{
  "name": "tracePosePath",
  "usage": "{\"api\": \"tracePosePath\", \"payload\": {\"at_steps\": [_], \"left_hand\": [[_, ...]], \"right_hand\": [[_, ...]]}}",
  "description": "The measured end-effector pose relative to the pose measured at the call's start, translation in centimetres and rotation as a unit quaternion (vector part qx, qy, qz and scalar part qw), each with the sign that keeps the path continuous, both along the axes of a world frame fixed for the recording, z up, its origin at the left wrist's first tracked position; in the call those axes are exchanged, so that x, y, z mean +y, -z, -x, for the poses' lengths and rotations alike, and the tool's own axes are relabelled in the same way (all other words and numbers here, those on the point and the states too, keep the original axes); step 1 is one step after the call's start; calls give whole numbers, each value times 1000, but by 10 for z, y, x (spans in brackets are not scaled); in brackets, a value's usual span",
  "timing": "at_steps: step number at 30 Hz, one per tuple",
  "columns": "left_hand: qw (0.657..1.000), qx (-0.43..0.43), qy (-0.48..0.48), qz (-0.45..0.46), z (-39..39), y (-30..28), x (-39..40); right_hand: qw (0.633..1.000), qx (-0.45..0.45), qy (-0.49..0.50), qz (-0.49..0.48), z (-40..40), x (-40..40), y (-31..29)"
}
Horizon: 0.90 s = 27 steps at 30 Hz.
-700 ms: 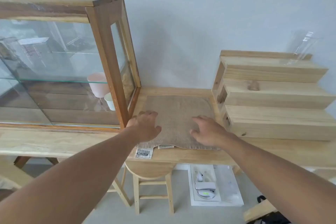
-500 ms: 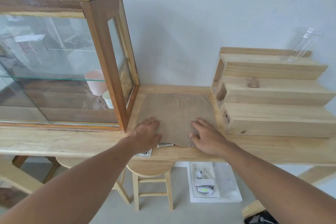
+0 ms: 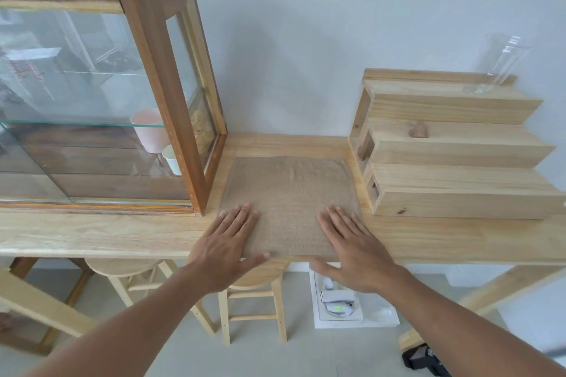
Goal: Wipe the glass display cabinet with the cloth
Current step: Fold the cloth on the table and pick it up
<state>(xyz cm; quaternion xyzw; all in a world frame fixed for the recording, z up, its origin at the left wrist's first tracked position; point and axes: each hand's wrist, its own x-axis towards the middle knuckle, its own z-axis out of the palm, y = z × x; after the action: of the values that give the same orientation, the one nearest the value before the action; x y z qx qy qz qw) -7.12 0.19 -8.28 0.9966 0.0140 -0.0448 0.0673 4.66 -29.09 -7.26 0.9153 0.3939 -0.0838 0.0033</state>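
Observation:
A brown cloth [image 3: 291, 193] lies flat on the wooden table [image 3: 92, 236], between the glass display cabinet [image 3: 76, 86] on the left and a stepped wooden riser on the right. My left hand [image 3: 226, 242] rests palm down on the cloth's near left corner, fingers spread, thumb at the table's front edge. My right hand [image 3: 352, 248] lies flat on the near right corner, thumb hanging past the edge. Neither hand grips the cloth. The cabinet has a wooden frame, glass front and side, and a glass shelf.
Inside the cabinet stand a pink cup [image 3: 148, 131] and a small white cup [image 3: 172, 159]. The stepped wooden riser [image 3: 453, 156] carries a clear glass vase [image 3: 502, 61] on top. Below the table are a wooden stool [image 3: 254, 300] and a white box [image 3: 352, 306] on the floor.
Both hands slid back toward the table's front edge, dragging the cloth with them; it now covers the labels that showed at its near edge. Fingers have flattened out.

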Motion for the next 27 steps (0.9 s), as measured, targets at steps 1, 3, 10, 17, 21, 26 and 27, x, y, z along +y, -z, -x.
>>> {"api": "tracePosePath", "payload": {"at_steps": [1, 3, 10, 17, 21, 26, 27], "left_hand": [[1000, -17, 10, -10, 3, 3, 2], [999, -35, 20, -19, 13, 8, 6], [992, -110, 40, 53, 44, 11, 14], [961, -158, -105, 201, 72, -19, 1], [974, -68, -114, 185, 88, -43, -1], [972, -16, -117, 202, 98, -63, 0], [969, -14, -126, 213, 96, -65, 2]], "right_hand": [[1000, -12, -13, 4, 1, -3, 2], [998, -49, -34, -6, 1, -10, 8], [986, -115, -51, -109, 16, -29, 23], [967, -17, -29, -252, 42, -46, 18], [972, 81, 52, -214, 53, -54, -10], [948, 233, 75, -204, 60, -58, -36], [942, 243, 86, -214, 58, -58, -40]]}}
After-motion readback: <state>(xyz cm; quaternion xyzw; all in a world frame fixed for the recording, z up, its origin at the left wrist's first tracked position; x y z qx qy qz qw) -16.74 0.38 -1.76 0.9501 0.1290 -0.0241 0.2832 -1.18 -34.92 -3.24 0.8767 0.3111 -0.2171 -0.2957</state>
